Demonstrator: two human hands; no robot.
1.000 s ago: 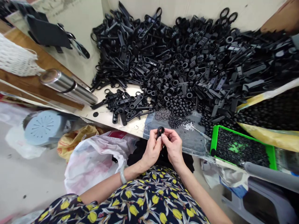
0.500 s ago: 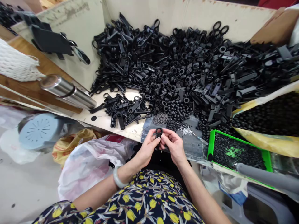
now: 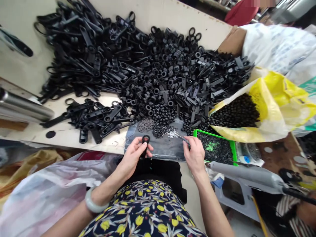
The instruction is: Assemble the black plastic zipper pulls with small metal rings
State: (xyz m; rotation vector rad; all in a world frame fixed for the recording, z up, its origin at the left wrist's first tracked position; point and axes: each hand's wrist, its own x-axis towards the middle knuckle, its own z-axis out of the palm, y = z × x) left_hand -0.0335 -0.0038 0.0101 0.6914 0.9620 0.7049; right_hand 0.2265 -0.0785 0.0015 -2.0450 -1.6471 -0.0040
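My left hand (image 3: 134, 154) pinches a small black plastic part with a ring end (image 3: 145, 141) just above the table's front edge. My right hand (image 3: 195, 154) has moved off to the right and closes its fingertips on a thin metal tool (image 3: 181, 137) whose tip lies by a little heap of silvery pins (image 3: 172, 133). Both hands hover over a clear plastic sheet (image 3: 163, 149). Beyond it lies a huge pile of black plastic parts (image 3: 148, 65), with a smaller group of flat ringed pieces (image 3: 96, 115) to the left.
A green tray of tiny black beads (image 3: 217, 149) sits by my right hand. Behind it is a yellow bag of black beads (image 3: 247, 112). A grey power tool (image 3: 249, 174) lies lower right, a steel flask (image 3: 23, 107) at left, and white plastic bags (image 3: 41, 194) lower left.
My hands have come apart: the right one left the black part and went right to the metal tool. The left keeps the part. The view has swung to the right.
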